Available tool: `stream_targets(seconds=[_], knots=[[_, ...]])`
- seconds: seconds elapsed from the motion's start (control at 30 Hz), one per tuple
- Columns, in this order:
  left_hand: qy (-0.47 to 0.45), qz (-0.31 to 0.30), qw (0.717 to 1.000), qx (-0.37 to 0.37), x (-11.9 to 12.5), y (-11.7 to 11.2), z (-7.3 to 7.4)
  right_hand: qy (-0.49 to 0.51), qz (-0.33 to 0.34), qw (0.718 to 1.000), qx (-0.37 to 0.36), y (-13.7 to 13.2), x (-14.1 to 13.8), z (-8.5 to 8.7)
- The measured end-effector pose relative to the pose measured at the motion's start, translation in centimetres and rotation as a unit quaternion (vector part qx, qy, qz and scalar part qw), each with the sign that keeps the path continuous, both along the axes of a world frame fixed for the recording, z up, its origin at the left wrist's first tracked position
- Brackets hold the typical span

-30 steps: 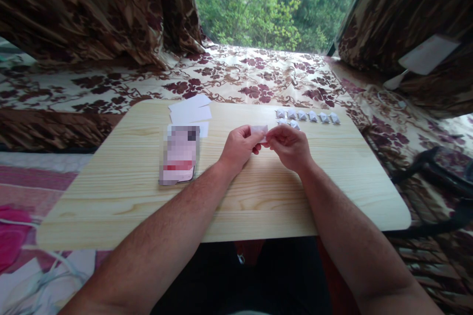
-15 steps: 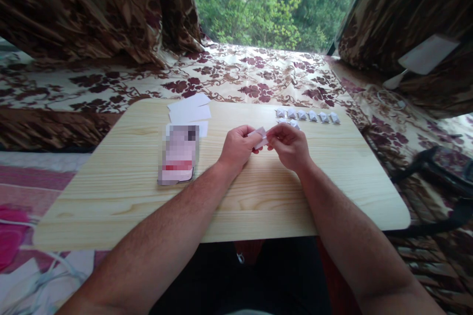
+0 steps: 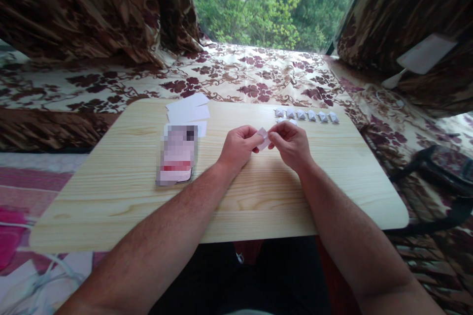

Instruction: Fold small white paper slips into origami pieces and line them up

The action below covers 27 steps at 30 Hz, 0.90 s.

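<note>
My left hand (image 3: 238, 146) and my right hand (image 3: 291, 143) meet over the middle of a light wooden table (image 3: 258, 192). Both pinch a small white piece of paper (image 3: 263, 138) between thumbs and fingertips, held just above the tabletop. The paper is partly folded and mostly hidden by my fingers. A row of several small folded white paper figures (image 3: 306, 115) lies just beyond my right hand.
A phone (image 3: 177, 155) lies face up left of my hands, with a few white paper sheets (image 3: 187, 108) behind it. Floral fabric (image 3: 236, 74) covers the surface past the table. Brown curtains (image 3: 81, 10) frame a window. Cables lie at the lower left.
The paper between my fingers has been folded smaller and turned, from a flat strip to a compact angled piece. My hands have stayed in the same spot.
</note>
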<state>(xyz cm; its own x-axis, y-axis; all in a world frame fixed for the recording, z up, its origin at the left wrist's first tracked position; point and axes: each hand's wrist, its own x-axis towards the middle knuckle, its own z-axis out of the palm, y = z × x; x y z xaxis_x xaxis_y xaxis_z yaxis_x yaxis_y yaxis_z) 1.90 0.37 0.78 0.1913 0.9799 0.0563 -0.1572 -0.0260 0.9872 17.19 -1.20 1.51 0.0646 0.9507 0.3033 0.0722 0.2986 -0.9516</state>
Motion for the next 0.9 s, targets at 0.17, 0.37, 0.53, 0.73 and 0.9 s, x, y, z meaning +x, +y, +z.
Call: stream_targets(seconds=[0.17,0.37,0.53,0.73,0.9], knots=[[0.022,-0.009,0.999,0.030,-0.15,-0.20,0.36,0.012,-0.008,1.000,0.000,0.18,0.17,-0.10],[0.084,-0.004,0.994,0.075,-0.30,-0.45,0.35,-0.003,-0.024,1.000,0.007,0.24,0.19,-0.03],[0.110,0.004,0.991,0.078,-0.28,-0.48,0.28,-0.009,-0.027,1.000,0.012,0.24,0.11,-0.10],[0.103,0.002,0.992,0.071,-0.20,-0.73,0.57,-0.012,-0.026,0.999,0.019,0.27,0.16,-0.29],[0.104,0.005,0.992,0.070,-0.19,-0.82,0.77,-0.017,-0.030,0.999,0.019,0.27,0.16,-0.34]])
